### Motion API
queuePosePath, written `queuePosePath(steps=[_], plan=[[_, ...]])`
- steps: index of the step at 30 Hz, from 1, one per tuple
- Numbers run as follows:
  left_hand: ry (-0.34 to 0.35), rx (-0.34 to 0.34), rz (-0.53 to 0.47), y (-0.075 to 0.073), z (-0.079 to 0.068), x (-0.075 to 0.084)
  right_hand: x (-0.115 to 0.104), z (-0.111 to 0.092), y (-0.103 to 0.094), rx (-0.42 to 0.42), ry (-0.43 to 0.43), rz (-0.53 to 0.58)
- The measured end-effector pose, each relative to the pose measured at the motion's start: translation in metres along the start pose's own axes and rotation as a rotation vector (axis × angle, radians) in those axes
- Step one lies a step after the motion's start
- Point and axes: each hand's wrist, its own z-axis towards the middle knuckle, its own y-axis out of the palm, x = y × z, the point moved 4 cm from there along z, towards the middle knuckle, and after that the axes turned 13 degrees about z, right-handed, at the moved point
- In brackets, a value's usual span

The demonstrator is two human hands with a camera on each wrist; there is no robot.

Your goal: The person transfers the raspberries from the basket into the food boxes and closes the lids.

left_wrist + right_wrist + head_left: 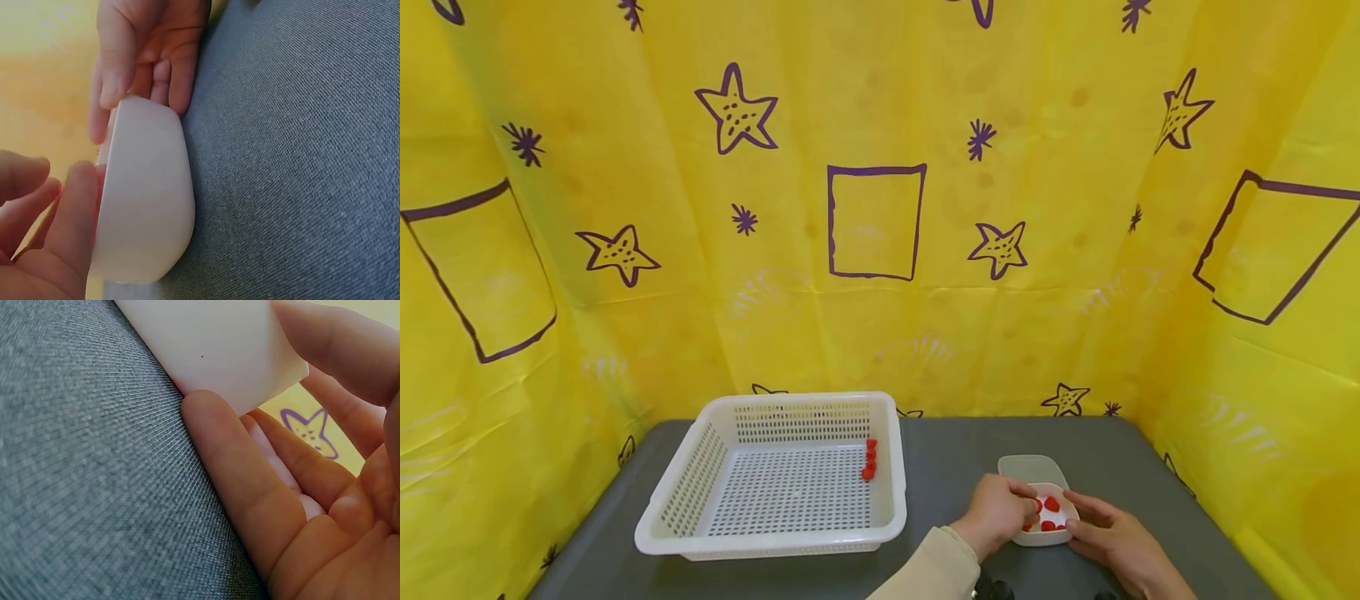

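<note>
Currently, the small white container (1041,539) sits toward the right of the dark surface (951,442), holding several red pieces (1052,504) scattered over its floor. The left hand (992,512), in a pale sleeve (936,567), reaches in over the near rim with bent fingers; whether its grip has pinched a red piece, I cannot tell. The right hand (1112,537) has a loose, unclenched grip, its thumb and fingers touching the container's right side without wrapping round it. A translucent lid (1032,469) lies just behind the container. Well apart to the left stands a white basket (767,543), with more red pieces lined up along its right inner side. Yellow cloth (880,350) with purple drawings hangs behind.
</note>
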Motion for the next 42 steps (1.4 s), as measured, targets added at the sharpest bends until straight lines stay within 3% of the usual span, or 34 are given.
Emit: queuePosePath(steps=[5,8,10,12,15,19,23,27,30,34,37,42], plan=[[0.014,-0.040,-0.010,-0.008,0.000,0.009,-0.002,0.001,0.000,-0.012,-0.018,0.000],[0.073,-0.072,-0.071,-0.036,-0.001,0.029,0.001,0.001,0.001,0.012,-0.007,0.000],[0.128,-0.106,-0.135,-0.068,-0.002,0.047,0.003,0.002,0.000,0.039,0.012,-0.003],[0.209,-0.140,-0.188,-0.110,-0.001,0.064,0.004,0.001,0.001,0.064,0.032,-0.001],[0.284,-0.162,-0.201,-0.174,-0.001,0.078,0.006,0.001,0.001,0.066,0.038,0.000],[0.296,-0.133,-0.147,-0.240,-0.002,0.071,0.007,-0.001,-0.001,0.061,0.042,0.005],[0.245,-0.118,-0.110,-0.277,-0.002,0.050,0.009,-0.001,-0.003,0.058,0.044,0.008],[0.151,-0.143,-0.128,-0.287,0.003,0.019,0.009,0.000,-0.004,0.066,0.041,0.010],[0.067,-0.184,-0.106,-0.282,0.009,-0.009,0.008,0.001,-0.004,0.076,0.040,0.006],[0.020,-0.266,-0.062,-0.268,0.014,-0.039,0.007,0.002,-0.004,0.091,0.049,0.001],[-0.012,-0.300,-0.040,-0.260,0.015,-0.054,0.006,0.003,-0.003,0.097,0.052,0.000],[-0.100,-0.282,0.051,-0.256,0.018,-0.068,0.003,0.003,-0.001,0.084,0.035,0.001]])
